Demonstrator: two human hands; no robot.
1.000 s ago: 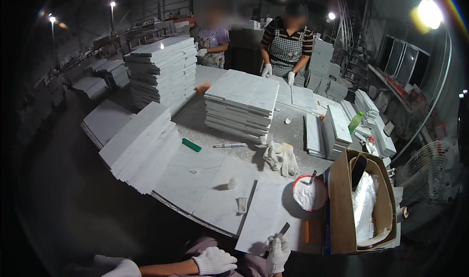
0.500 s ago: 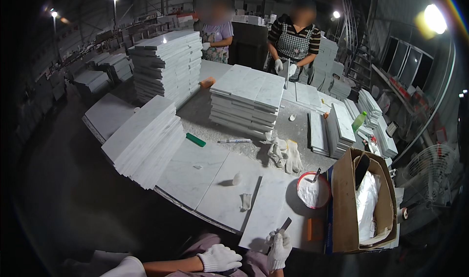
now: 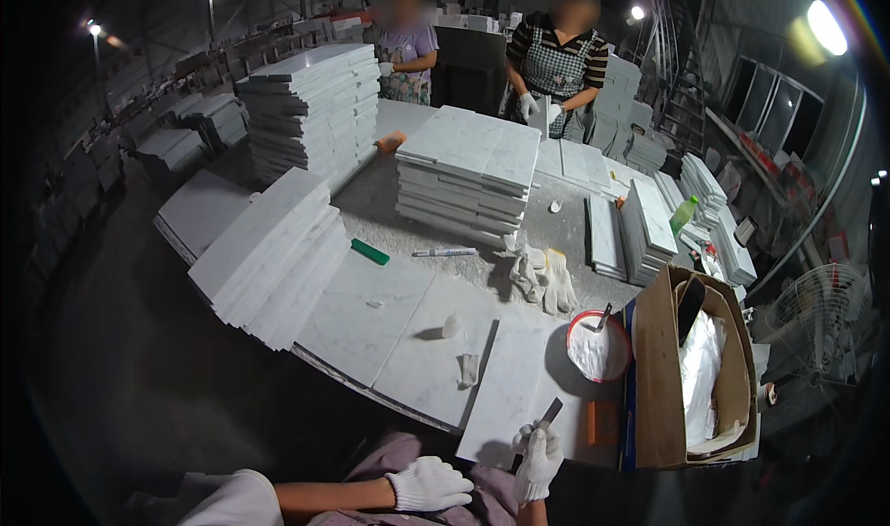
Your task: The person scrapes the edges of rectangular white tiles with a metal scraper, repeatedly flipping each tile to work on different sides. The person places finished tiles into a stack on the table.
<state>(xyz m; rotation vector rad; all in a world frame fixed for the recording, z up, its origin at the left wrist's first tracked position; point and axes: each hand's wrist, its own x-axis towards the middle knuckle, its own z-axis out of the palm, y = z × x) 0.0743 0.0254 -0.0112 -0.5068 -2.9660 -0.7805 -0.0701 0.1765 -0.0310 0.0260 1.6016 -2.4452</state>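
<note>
My right hand [image 3: 538, 468], in a white knitted glove, is closed around a narrow, dark, flat scraper [image 3: 552, 410] that points up and to the right. It is over the near edge of a white marble slab [image 3: 505, 387]. My left hand [image 3: 429, 484], gloved as well, rests across my lap with its fingers laid out and nothing visible in it. Beyond the right hand, a red-rimmed bowl [image 3: 625, 329] of white paste stands on the slab, a small tool leaning in it. An orange block [image 3: 602, 423] lies between the bowl and the near edge.
A cardboard box [image 3: 656, 387] holding white plastic stands at right. Loose white gloves [image 3: 547, 280], a marker [image 3: 444, 253] and a green piece [image 3: 370, 252] lie mid-table. Stacked marble tiles [image 3: 464, 169] rise farther back. Two people work across the table, one handling a tile [image 3: 545, 116].
The view has shifted slightly. My right hand has moved a little up and right with the scraper. My left hand stays on my lap. Across the table, the person's tile has tilted.
</note>
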